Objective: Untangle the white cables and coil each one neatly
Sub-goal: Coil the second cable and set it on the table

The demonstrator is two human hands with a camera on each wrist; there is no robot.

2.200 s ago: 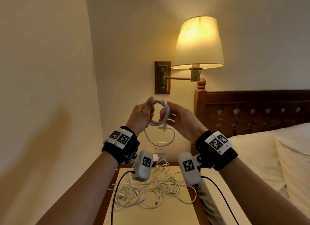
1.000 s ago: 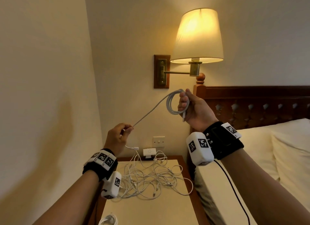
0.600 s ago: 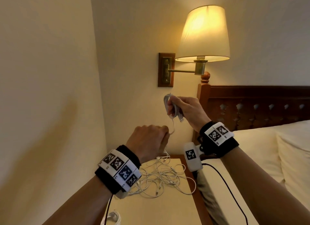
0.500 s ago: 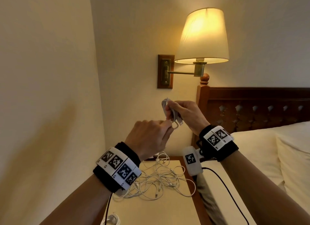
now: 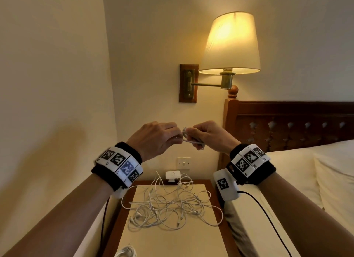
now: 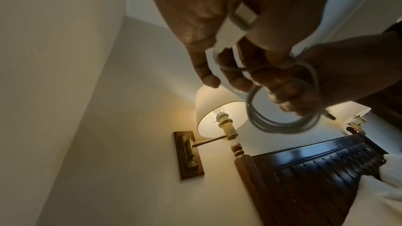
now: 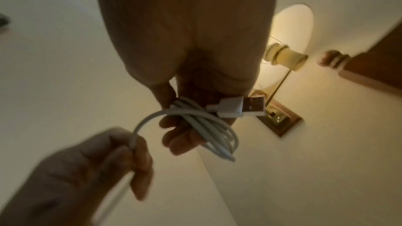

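My right hand (image 5: 192,132) holds a small coil of white cable (image 5: 192,141) in front of my chest. In the right wrist view the coil (image 7: 210,126) lies across my right fingers (image 7: 180,137), and its USB plug (image 7: 241,107) sticks out to the right. My left hand (image 5: 177,137) pinches the cable's free end right beside the coil. In the left wrist view a white plug (image 6: 238,21) lies in my left hand's grip. A tangle of white cables (image 5: 168,209) lies on the nightstand (image 5: 172,241) below.
A coiled white cable (image 5: 125,252) lies at the nightstand's front left edge. A white charger (image 5: 172,175) stands at the back under a wall switch. The wall lamp (image 5: 230,44) hangs above the bed headboard (image 5: 287,126). The bed (image 5: 297,170) is on the right and a wall is close on the left.
A second ago my left hand held the cable's tail stretched out low to the left. It has come up to the coil, and both hands have sunk lower together.
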